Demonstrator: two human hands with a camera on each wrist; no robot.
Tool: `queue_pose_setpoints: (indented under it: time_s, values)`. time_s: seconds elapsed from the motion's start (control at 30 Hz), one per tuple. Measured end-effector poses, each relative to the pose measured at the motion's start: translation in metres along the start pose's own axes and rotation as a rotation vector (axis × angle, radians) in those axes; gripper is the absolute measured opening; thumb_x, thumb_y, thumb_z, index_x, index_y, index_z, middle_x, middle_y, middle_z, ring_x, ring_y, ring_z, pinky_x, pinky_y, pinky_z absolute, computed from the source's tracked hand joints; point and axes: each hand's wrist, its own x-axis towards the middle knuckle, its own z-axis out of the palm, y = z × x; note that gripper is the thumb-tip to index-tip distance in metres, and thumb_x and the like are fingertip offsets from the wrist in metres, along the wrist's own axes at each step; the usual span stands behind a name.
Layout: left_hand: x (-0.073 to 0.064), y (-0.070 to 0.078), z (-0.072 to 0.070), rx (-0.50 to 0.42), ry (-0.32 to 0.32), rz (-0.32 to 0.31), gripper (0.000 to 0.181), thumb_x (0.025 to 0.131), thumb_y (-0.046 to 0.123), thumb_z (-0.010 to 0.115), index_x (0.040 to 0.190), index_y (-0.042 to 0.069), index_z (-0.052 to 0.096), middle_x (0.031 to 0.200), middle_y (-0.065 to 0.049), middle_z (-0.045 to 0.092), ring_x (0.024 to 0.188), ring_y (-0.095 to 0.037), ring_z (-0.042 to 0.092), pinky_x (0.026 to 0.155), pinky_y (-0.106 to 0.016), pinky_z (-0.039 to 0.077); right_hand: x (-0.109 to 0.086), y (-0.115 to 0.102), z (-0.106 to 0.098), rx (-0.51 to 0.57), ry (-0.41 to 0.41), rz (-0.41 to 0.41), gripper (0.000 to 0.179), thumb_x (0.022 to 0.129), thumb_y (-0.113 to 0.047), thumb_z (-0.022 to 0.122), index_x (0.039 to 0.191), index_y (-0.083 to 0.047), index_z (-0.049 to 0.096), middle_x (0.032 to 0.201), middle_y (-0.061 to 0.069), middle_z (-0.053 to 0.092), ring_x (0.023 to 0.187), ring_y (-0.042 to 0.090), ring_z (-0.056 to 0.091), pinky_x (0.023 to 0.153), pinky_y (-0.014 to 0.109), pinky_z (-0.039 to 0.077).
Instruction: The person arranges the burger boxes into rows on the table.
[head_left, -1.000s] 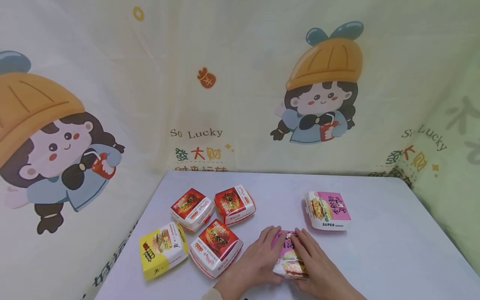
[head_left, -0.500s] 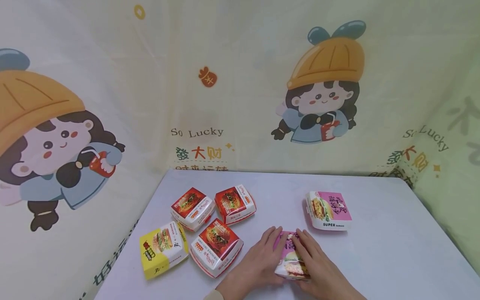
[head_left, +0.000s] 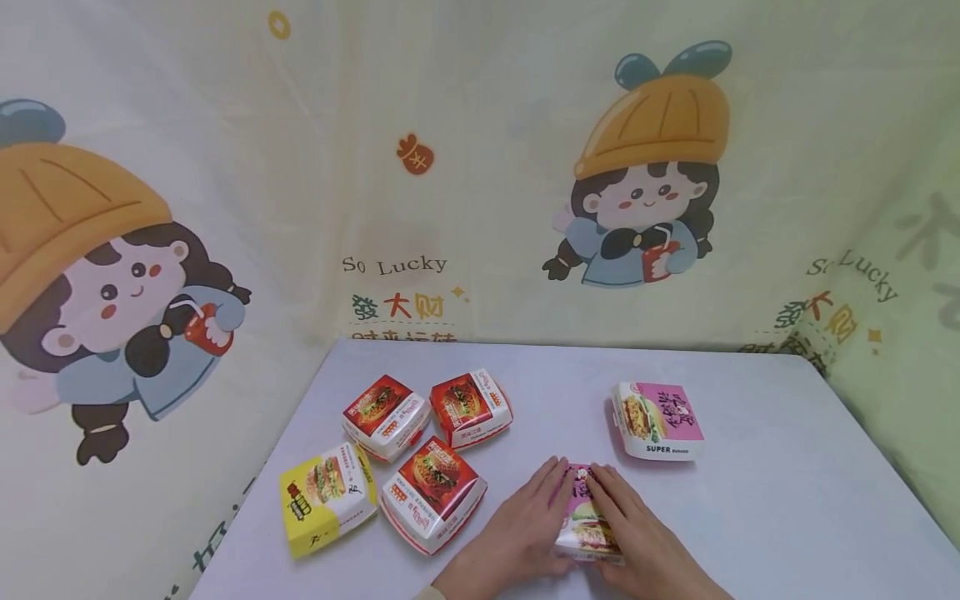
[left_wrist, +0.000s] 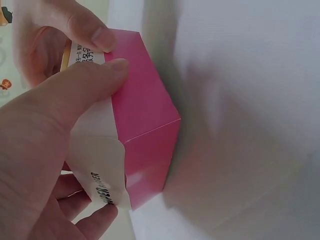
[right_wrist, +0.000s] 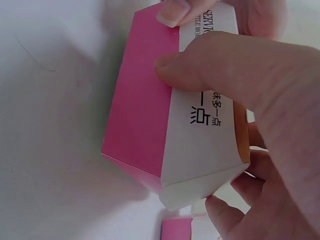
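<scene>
Between my two hands is a pink and white burger box (head_left: pixel 587 521), near the front of the table. My left hand (head_left: pixel 525 527) grips its left side, fingers bent over the top and thumb on the near side. From the right, my right hand (head_left: pixel 651 533) holds it the same way. Both thumbs press close together on the near face of the box (left_wrist: pixel 142 90) in the left wrist view. The right wrist view shows its lid flaps closed and the lower part of the box (right_wrist: pixel 137 100) pink.
A second pink and white burger box (head_left: pixel 658 422) sits behind, to the right. On the left stand several more: red and white boxes (head_left: pixel 435 493) and one yellow and white box (head_left: pixel 327 500). A printed cloth (head_left: pixel 495 208) hangs behind the white table (head_left: pixel 765 467).
Both hands and the box between them have shifted very slightly toward the right and the near edge. The other boxes stay where they were.
</scene>
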Motion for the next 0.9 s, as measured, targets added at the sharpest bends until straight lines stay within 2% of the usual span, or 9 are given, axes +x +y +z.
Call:
queue_pose_setpoints:
  time_s: [0.23,0.37,0.5,0.57,0.63,0.73,0.8,0.9]
  values:
    - [-0.0004,0.0022,0.0012,0.023,0.027,0.010,0.104,0.077,0.064,0.073,0.152,0.002,0.035,0.159,-0.015,0.035,0.149,-0.027,0.032,0.121,-0.028,0.031,-0.0011,-0.0006,-0.0018,0.051,-0.069,0.046,0.103,0.059,-0.029,0.092,0.145,0.001,0.045,0.154,0.014,0.039,0.148,0.012,0.017,0.111,0.001,-0.002]
    - [-0.0010,0.0033,0.0013,0.013,0.016,0.003,0.107,0.076,0.066,0.073,0.152,0.002,0.034,0.159,-0.014,0.035,0.149,-0.027,0.032,0.121,-0.028,0.031,-0.0011,-0.0024,-0.0042,0.062,-0.098,0.074,0.100,0.061,-0.030,0.092,0.145,0.001,0.045,0.153,0.014,0.040,0.145,0.016,0.022,0.111,0.002,0.001]
    - [-0.0003,0.0028,0.0008,-0.004,-0.005,-0.016,0.111,0.075,0.071,0.071,0.153,0.002,0.031,0.160,-0.016,0.031,0.150,-0.028,0.030,0.120,-0.029,0.031,0.0011,-0.0051,-0.0073,0.075,-0.201,0.158,0.100,0.065,-0.033,0.090,0.148,-0.003,0.042,0.156,0.011,0.038,0.142,0.024,0.033,0.112,0.018,0.027]
    - [0.0004,0.0025,0.0006,-0.013,-0.021,-0.028,0.113,0.075,0.070,0.071,0.154,0.001,0.030,0.161,-0.017,0.029,0.151,-0.029,0.027,0.121,-0.030,0.031,0.0020,-0.0058,-0.0081,0.074,-0.229,0.180,0.100,0.067,-0.035,0.089,0.149,-0.004,0.042,0.157,0.010,0.036,0.141,0.027,0.036,0.109,0.028,0.035]
    - [0.0009,0.0025,0.0002,-0.025,-0.039,-0.041,0.113,0.074,0.068,0.073,0.154,0.001,0.030,0.162,-0.018,0.027,0.151,-0.030,0.026,0.121,-0.030,0.031,0.0015,-0.0055,-0.0076,0.074,-0.206,0.166,0.100,0.066,-0.035,0.089,0.148,-0.003,0.042,0.157,0.011,0.037,0.142,0.025,0.035,0.112,0.023,0.031]
    - [0.0025,0.0030,0.0003,-0.037,-0.055,-0.056,0.112,0.072,0.064,0.077,0.153,0.002,0.031,0.161,-0.017,0.028,0.151,-0.029,0.026,0.120,-0.029,0.032,-0.0011,-0.0023,-0.0037,0.044,-0.095,0.079,0.101,0.061,-0.031,0.091,0.144,0.001,0.045,0.153,0.015,0.041,0.146,0.017,0.025,0.115,0.006,0.012]
    - [0.0034,0.0036,-0.0001,-0.040,-0.065,-0.065,0.111,0.072,0.061,0.079,0.153,0.003,0.032,0.161,-0.015,0.030,0.150,-0.028,0.028,0.119,-0.028,0.034,-0.0029,-0.0001,-0.0011,0.029,-0.030,0.027,0.102,0.057,-0.030,0.092,0.142,0.004,0.046,0.149,0.018,0.043,0.149,0.011,0.017,0.113,0.001,0.000]
    - [0.0042,0.0053,-0.0007,-0.057,-0.086,-0.082,0.110,0.071,0.060,0.080,0.154,0.005,0.031,0.160,-0.012,0.031,0.149,-0.026,0.029,0.117,-0.028,0.037,-0.0048,0.0006,0.0000,0.033,-0.028,0.030,0.103,0.057,-0.032,0.093,0.143,0.003,0.046,0.149,0.018,0.043,0.150,0.004,0.010,0.112,0.002,0.001]
